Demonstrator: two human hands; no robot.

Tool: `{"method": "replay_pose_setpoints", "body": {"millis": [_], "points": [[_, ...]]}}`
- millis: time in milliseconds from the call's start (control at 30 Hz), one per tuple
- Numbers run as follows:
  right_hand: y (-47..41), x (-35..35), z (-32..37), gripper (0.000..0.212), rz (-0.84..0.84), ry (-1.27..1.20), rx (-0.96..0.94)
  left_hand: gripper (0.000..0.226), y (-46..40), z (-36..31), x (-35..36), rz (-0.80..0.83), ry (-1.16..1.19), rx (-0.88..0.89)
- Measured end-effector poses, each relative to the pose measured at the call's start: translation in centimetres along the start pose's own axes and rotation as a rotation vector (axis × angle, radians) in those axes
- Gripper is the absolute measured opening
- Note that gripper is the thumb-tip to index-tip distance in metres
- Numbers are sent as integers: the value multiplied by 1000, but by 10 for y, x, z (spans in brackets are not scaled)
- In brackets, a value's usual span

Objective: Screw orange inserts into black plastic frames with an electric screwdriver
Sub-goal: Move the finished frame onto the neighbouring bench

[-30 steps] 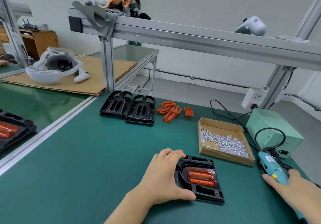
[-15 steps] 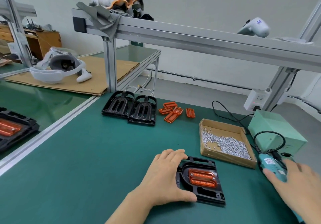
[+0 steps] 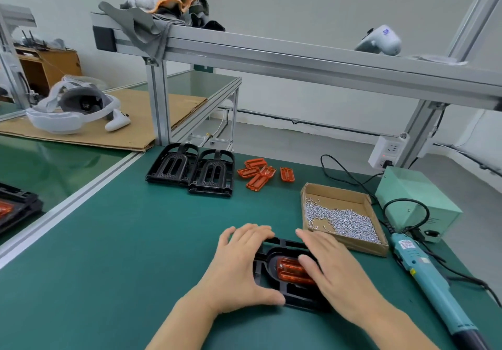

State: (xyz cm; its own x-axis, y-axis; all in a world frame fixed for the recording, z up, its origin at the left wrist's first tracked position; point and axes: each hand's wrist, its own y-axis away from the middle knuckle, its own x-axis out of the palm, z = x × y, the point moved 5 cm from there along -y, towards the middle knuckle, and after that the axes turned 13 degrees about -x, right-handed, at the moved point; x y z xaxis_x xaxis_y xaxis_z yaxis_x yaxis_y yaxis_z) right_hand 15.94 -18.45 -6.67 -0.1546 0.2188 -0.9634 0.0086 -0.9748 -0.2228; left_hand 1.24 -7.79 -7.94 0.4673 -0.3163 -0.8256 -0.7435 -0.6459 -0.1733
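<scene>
green bench mat (image 3: pixel 130 268), aluminium frame (image 3: pixel 298 63), pale wall (image 3: pixel 298 4)

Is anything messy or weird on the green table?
A little. The loose orange inserts lie jumbled at the back, some overlapping, one apart. The electric screwdriver lies on the table, unheld. Otherwise nothing looks spilled or broken.

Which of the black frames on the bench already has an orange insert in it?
The black frame under both hands, nearest the person: an orange insert sits in it. The two frames at the back are empty.
</scene>
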Motion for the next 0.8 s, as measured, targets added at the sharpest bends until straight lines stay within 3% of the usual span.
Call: {"method": "replay_pose_setpoints", "body": {"millis": [233,367,500,633,733,800], "points": [[-9,14,2,55,41,4,68,99,-4,25,-15,-64,116,-129],[-7,11,-4,52,-26,-76,171,97,-5,48,-23,-162,158,-343],[-10,15,-3,48,-48,-231,214,78,-1,59,-23,-208,72,-562],[-11,23,1,49,-61,-369,237,54,15,44,-16,-273,128,-586],[-13,33,11,54,-40,-410,228,63,27,21,4,-157,38,-558],[-14,37,15,55,-52,-440,238,85,31,8,18,-62,-60,-564]]}}
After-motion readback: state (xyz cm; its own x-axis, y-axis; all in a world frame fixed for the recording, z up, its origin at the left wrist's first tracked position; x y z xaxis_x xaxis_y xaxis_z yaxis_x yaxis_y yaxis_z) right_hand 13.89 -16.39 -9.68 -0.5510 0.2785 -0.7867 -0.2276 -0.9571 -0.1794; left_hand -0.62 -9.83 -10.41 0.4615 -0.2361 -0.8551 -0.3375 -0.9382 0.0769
